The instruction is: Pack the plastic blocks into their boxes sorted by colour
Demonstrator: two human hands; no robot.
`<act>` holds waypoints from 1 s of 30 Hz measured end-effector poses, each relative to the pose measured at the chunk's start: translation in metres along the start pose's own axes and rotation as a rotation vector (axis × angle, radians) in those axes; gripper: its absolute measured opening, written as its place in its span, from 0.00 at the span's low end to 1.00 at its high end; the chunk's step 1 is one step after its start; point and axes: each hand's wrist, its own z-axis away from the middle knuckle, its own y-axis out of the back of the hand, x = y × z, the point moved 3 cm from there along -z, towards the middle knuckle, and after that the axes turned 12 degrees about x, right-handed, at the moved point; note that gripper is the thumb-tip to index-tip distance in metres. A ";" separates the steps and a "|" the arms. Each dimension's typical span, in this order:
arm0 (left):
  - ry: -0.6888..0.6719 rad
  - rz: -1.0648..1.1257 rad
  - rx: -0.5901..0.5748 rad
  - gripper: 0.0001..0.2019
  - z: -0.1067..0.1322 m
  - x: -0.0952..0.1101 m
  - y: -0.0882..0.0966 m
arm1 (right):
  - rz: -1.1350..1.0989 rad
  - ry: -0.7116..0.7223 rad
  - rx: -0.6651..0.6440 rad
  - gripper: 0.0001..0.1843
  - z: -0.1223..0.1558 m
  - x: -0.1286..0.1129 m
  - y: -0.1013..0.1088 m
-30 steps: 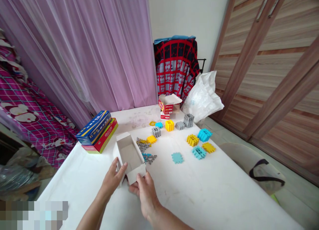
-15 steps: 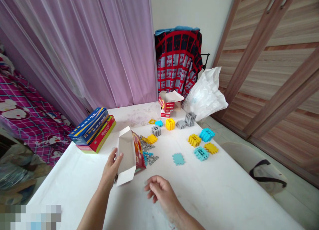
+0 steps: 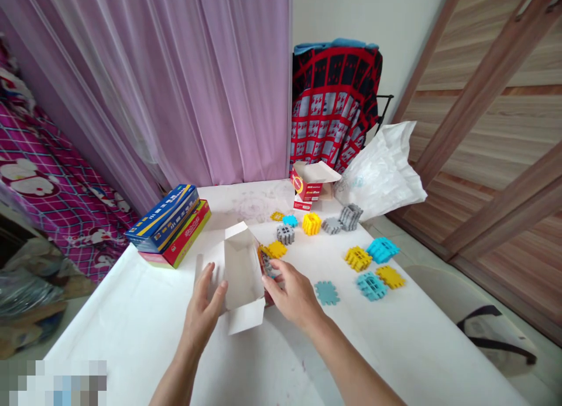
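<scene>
An open cardboard box (image 3: 244, 271), white inside with a red printed outer side, lies in front of me with its mouth facing me. My left hand (image 3: 204, 306) rests against the opened flap on its left, thumb and fingers stretched and apart. At the opposite wall, my right hand (image 3: 293, 292) grips the edge, the thumb on the near side and the other fingers partly hidden. Just beyond the box, yellow interlocking plastic pieces (image 3: 277, 249) lie on the table; grey and blue ones beside them are mostly covered by my right hand.
Stacked blue (image 3: 164, 217) and red game boxes (image 3: 187, 236) stand at left. Several block cubes sit right, including a blue cube (image 3: 372, 286), near a flat teal piece (image 3: 327, 293). Behind are another open red box (image 3: 307, 186) and a white plastic bag (image 3: 381, 171).
My right hand has moved up to the box's right wall and taken hold of it. My left hand's grip has loosened, and the left flap is folded out. The view has shifted slightly.
</scene>
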 end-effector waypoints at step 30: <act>-0.902 -0.464 -0.256 0.14 0.065 0.036 0.008 | -0.082 -0.122 -0.231 0.15 0.012 0.009 -0.035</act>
